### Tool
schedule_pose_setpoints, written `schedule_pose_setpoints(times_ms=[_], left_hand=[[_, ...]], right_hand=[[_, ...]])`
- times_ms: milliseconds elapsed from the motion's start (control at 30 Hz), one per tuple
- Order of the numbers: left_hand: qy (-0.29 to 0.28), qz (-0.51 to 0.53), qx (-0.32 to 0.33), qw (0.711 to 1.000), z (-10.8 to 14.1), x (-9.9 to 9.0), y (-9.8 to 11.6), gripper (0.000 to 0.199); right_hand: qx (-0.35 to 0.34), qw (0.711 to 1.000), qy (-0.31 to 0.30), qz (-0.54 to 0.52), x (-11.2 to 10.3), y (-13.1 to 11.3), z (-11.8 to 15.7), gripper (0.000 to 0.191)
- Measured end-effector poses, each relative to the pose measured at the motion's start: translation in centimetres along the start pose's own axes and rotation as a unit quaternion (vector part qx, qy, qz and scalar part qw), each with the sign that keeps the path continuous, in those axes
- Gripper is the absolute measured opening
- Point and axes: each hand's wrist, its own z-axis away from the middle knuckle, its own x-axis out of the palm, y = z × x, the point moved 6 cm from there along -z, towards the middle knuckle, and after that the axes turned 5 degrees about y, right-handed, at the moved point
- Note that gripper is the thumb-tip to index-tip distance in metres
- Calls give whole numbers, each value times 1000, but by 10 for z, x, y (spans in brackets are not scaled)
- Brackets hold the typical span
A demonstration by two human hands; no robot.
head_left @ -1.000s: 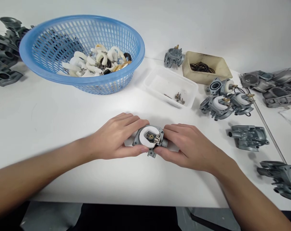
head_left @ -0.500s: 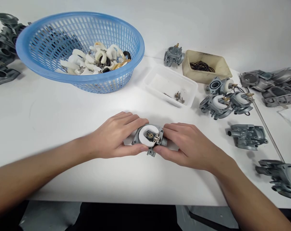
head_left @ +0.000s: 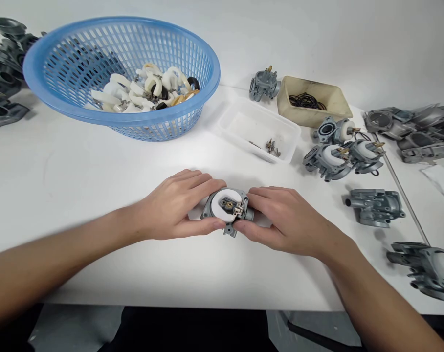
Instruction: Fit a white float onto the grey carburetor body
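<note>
Between my hands, at the middle of the white table (head_left: 152,278), is a grey metal carburetor body (head_left: 206,211), its inside facing up. A white C-shaped float (head_left: 219,205) sits in it, with brass jets in the float's gap and a small hinge on its right. My left hand (head_left: 181,205) grips the body's left side, thumb along the near edge and fingers at the far edge. From the right, my right hand (head_left: 284,220) pinches the other side, its thumb tip at the near edge by the hinge. The fingers hide parts of the rim.
A blue basket (head_left: 122,117) of floats stands back left. A clear tray (head_left: 240,120) holds small brass parts; a beige bin (head_left: 313,117) holds black rings. More carburetors (head_left: 328,161) stand along the right, including one lying body (head_left: 378,208). Others (head_left: 5,73) crowd the far left.
Both hands keep the same grip on the carburetor body. The whole view has shifted very slightly; nothing else visibly differs.
</note>
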Motion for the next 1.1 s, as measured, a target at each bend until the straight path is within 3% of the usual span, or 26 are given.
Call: schedule_pose_setpoints(times_ms=[633,1100], left_hand=[[-5,6,3,1000,-1,0,1,50],[0,13,-9,1000,0,2,-2,51]], right_hand=[[45,998,-37,-3,-1,1,2,48],[40,999,-31,17,-3,-1,5,49]])
